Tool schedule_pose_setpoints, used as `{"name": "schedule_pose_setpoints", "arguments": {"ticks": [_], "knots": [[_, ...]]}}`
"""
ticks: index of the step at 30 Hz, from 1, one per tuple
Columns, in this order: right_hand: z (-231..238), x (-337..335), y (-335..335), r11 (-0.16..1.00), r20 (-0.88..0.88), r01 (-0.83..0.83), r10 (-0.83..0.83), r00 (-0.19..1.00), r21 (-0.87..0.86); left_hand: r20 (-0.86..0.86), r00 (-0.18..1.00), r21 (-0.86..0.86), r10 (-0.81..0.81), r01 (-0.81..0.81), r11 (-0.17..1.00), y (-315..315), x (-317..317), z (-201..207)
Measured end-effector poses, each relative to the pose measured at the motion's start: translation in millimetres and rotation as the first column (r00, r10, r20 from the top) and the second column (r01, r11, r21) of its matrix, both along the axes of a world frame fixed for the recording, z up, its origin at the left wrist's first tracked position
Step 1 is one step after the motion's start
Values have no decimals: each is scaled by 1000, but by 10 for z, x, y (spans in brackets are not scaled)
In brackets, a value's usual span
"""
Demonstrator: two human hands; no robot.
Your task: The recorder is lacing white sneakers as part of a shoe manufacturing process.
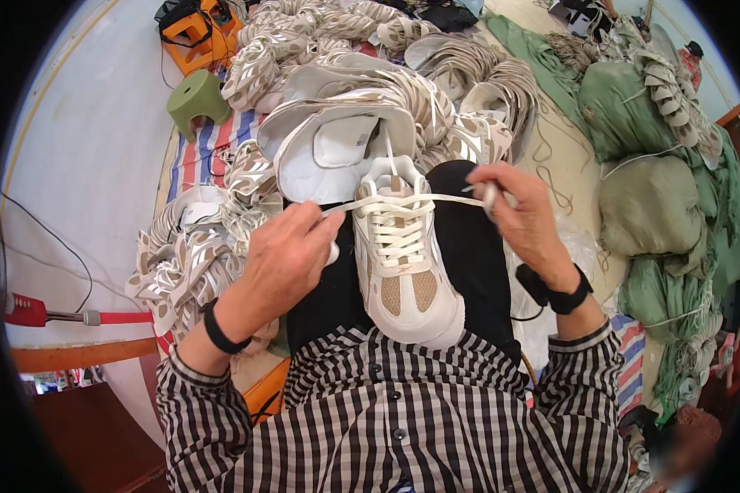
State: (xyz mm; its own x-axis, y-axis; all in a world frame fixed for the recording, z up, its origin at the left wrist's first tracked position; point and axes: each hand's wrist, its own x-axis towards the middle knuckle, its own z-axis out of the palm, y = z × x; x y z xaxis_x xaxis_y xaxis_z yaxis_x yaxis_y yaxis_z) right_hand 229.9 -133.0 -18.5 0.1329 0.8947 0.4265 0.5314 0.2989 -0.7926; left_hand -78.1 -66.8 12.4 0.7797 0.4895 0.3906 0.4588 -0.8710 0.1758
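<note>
On my lap a beige and white sneaker (403,283) lies with its toe pointing toward me, cream laces crossed up its front. Its shoelace (378,200) stretches out sideways from the top eyelets, one end to each hand. My left hand (286,251) pinches the left end, left of the shoe. To the right of the shoe, my right hand (522,214) is closed on the other end. Something white shows at the fingers of both hands, perhaps finger covers. Just beyond the shoe's heel stand nested shoe uppers (304,156), pale inside.
Heaps of shoe uppers (197,263) lie at the left and far side on a striped sheet. A green stool (197,103) and an orange stool (196,37) stand far left. Green sacks (649,205) line the right. A red-handled tool (29,311) is at the left edge.
</note>
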Motion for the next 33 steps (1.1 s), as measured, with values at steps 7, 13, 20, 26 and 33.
{"name": "schedule_pose_setpoints", "arguments": {"ticks": [7, 13, 20, 26, 33], "knots": [[-40, -299, 237, 986, 4, -124, 125, 992, -108, 36, 991, -222, 130, -119, 968, 128, 33, -157], [-176, -186, 137, 968, -103, -34, 8, 995, -248, 59, 965, -137, 254, -244, 960, -157, -307, -252], [-208, -183, 106, 978, -65, -17, 4, 998, -208, 252, 952, -172, 173, -131, 976, -131, 142, -548], [-203, -205, 101, 996, -16, -79, 78, 997, -52, 33, 981, -123, 193, -187, 975, 109, 370, -587], [-103, -186, 49, 987, -45, -77, 72, 996, -140, -46, 981, 17, 190, -190, 982, -8, 21, -461]]}}
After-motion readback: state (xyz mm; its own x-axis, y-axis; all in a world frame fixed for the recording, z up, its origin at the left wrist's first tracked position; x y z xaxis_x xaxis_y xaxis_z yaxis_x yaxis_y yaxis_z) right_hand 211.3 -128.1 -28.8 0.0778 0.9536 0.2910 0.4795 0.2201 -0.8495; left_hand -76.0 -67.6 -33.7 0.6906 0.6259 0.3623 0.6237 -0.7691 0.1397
